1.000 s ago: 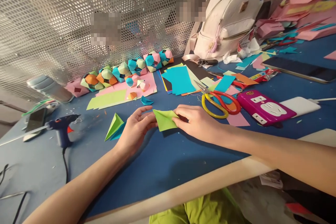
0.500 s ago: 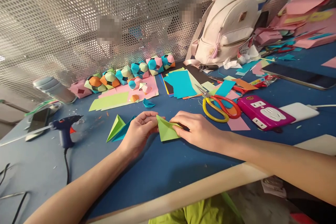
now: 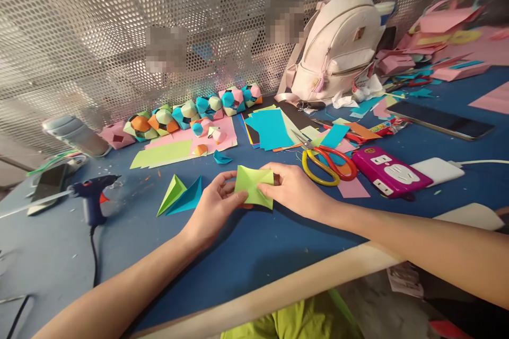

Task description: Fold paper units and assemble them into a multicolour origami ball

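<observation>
A small light-green square of paper [image 3: 251,185], creased across its face, is held just above the blue table between both hands. My left hand [image 3: 217,204] pinches its left edge, thumb on top and fingers beneath. Its right edge is gripped by my right hand [image 3: 292,188], the thumb lying on the face and the other fingers partly hidden behind. Left of my left hand lie a folded green paper piece [image 3: 172,194] and a folded blue paper piece [image 3: 186,197], side by side. A smaller blue folded scrap [image 3: 221,157] rests beyond my hands.
A glue gun [image 3: 93,198] stands at left. Scissors [image 3: 328,167], a magenta power strip [image 3: 392,172] and a phone [image 3: 441,119] lie at right. Behind are blue paper sheets [image 3: 270,130], a row of paper balls [image 3: 186,115], a backpack [image 3: 336,47] and a perforated metal screen [image 3: 99,26].
The green paper was folded over into a triangle; now it is opened out into a square facing me. My left hand has shifted to grip its left edge. The view has moved slightly.
</observation>
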A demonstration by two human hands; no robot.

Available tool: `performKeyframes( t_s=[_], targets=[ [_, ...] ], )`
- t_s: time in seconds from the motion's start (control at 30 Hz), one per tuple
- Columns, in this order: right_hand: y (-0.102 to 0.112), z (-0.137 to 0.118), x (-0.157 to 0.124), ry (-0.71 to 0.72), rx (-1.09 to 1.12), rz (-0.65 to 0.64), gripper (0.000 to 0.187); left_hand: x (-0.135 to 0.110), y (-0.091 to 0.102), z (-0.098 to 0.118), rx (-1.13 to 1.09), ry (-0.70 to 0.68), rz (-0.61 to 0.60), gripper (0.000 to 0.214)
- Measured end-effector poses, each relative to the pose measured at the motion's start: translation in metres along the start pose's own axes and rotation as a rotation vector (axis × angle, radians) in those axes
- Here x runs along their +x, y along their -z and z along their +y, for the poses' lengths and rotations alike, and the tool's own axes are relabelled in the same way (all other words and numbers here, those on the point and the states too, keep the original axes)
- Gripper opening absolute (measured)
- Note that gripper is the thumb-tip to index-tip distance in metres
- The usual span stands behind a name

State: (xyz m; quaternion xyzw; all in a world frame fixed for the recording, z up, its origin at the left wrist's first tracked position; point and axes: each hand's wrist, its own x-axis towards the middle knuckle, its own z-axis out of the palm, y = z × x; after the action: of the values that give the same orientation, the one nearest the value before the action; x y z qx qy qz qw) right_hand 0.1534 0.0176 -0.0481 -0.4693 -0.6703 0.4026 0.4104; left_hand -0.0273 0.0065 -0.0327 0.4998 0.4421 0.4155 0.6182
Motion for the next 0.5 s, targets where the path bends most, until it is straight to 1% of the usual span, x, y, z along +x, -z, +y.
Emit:
performKeyframes(
  t_s=[0.13, 0.3, 0.37, 0.43, 0.5],
  targets=[
    [0.0036, -0.0034, 0.0014, 0.014, 0.004, -0.001, 0.016, 0.0015, -0.0011, -0.0014, 0.075, -0.009, 0.004, 0.034],
    [0.0075, -0.0051, 0.0062, -0.007, 0.114, -0.047, 0.015, 0.0029, 0.0006, -0.0011, 0.164, -0.036, -0.033, 0.026],
    [0.0079, -0.0034, 0.0079, -0.037, 0.125, -0.074, 0.013, 0.0031, 0.0022, -0.0001, 0.202, -0.048, -0.015, 0.021],
    [0.0087, -0.0014, 0.0091, -0.059, 0.140, -0.108, 0.012, 0.0039, 0.0048, 0.0007, 0.259, -0.062, 0.030, 0.016],
    [0.0102, 0.0004, 0.0095, -0.047, 0.115, -0.137, 0.012, 0.0055, 0.0085, 0.0008, 0.365, -0.078, 0.059, 0.014]
  ],
)
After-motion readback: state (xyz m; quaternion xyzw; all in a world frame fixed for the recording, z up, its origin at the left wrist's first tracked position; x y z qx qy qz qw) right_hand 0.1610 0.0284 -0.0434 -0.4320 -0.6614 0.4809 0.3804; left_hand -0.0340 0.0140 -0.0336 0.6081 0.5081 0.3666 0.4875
